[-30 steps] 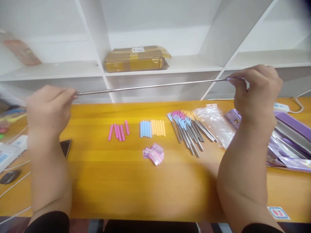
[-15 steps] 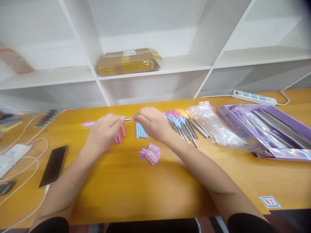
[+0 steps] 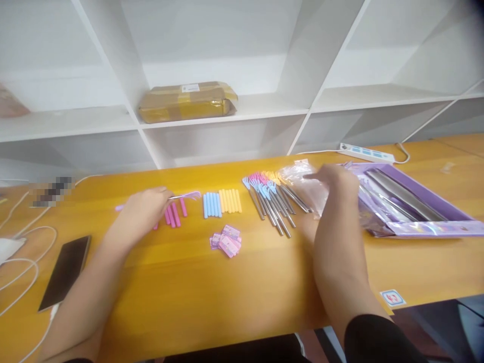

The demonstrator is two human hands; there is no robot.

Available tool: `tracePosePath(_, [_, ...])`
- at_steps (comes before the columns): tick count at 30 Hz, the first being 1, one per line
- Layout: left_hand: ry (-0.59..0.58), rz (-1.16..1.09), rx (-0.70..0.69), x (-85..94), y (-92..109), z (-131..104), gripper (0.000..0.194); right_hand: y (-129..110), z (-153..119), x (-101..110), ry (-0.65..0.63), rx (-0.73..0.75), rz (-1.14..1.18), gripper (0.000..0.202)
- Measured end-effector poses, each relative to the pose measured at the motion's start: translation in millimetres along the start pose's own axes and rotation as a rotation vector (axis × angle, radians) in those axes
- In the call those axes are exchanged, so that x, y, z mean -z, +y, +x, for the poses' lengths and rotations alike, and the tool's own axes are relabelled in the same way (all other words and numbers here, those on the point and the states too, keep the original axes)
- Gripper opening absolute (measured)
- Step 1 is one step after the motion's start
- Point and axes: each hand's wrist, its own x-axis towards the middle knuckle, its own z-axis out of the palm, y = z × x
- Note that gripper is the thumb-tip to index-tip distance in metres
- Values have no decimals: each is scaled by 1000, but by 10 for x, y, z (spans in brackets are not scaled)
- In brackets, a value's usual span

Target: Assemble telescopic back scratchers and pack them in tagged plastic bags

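My left hand is closed around the thin metal rod of a back scratcher; its purple claw points right. Pink tubes lie just beneath this hand. To the right are a row of blue tubes and a row of yellow tubes. My right hand, slightly blurred, is over the clear plastic bag beside the purple box. One digit stretches left, apart from the hand; the other fingers are mostly hidden. Several metal back scratchers with blue, pink and yellow claws lie between the hands.
Small pink cards lie at mid-table. A phone with a cable is on the left. A power strip stands behind the purple box, and a taped carton sits on the white shelf.
My right hand has left the back scratcher's head and swung right to the bag and box. My left hand still holds the rod, and the purple claw now shows. The view has shifted right.
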Motion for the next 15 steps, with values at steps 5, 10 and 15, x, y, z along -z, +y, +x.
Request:
tracePosePath(5, [-10,-52,1,12,-13,-2,36,348,-172,-190,-202,-110,44,64])
tracePosePath(10, [-49,-81,11,24,9,2,38,490,-133,-207,-178,-175,51,36])
tracePosePath(15, [-48,-89,10,44,19,-15,38,636,-97,66,33,-157,47,42])
